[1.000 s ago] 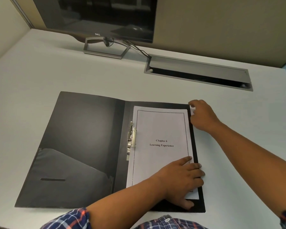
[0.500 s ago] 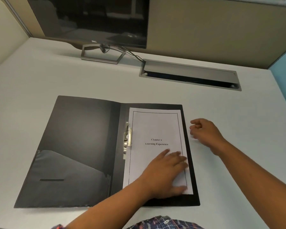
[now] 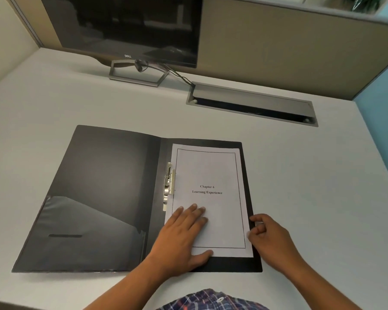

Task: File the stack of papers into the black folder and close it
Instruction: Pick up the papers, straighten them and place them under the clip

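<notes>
The black folder lies open flat on the desk, its left flap carrying a slanted pocket. A stack of white papers, headed "Chapter 6 Learning Experience", rests on the right half beside the metal clip at the spine. My left hand lies flat, fingers spread, on the lower left part of the stack. My right hand sits at the stack's lower right edge, fingers curled against the paper's side and the folder's border.
A dark monitor on a metal stand stands at the back of the white desk. A grey cable slot is set into the desk behind the folder. Partition walls close off the back and right.
My right hand moved from the stack's top right corner down to its lower right edge. My left hand slid left across the lower part of the page.
</notes>
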`<state>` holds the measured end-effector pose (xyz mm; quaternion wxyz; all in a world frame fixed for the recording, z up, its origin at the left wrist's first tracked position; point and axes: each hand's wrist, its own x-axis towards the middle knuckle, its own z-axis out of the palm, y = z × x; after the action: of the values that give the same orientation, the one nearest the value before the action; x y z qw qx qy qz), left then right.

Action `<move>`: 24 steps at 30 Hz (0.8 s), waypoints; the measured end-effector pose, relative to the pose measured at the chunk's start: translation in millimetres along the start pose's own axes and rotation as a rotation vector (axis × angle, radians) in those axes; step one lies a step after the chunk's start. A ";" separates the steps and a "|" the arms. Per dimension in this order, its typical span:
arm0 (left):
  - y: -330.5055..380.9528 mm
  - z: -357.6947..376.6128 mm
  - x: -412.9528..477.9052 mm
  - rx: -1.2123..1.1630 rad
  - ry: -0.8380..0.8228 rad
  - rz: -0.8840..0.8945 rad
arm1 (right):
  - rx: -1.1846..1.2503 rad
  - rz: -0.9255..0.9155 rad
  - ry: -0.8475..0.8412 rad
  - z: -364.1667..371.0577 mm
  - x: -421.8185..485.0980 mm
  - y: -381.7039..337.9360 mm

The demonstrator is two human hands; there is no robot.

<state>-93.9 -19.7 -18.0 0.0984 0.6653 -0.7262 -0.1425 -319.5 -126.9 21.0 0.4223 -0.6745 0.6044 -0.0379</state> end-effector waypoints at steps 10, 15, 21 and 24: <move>39.1 -14.4 36.2 0.120 -0.029 0.393 | -0.103 -0.142 0.077 -48.4 84.7 -59.7; 71.7 -14.2 76.1 0.169 -0.202 0.608 | -0.289 -0.294 0.051 -54.5 147.2 -101.0; 78.1 -9.0 93.4 0.221 -0.239 0.608 | -0.552 -0.350 0.003 -44.0 192.5 -116.4; 73.7 -8.8 94.7 0.238 -0.217 0.610 | -0.627 -0.384 0.013 -36.8 204.1 -115.5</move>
<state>-169.2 -109.0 10.8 -0.0197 0.4053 -0.9095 -0.0909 -195.3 -329.2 22.0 0.1763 -0.8722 0.4514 0.0663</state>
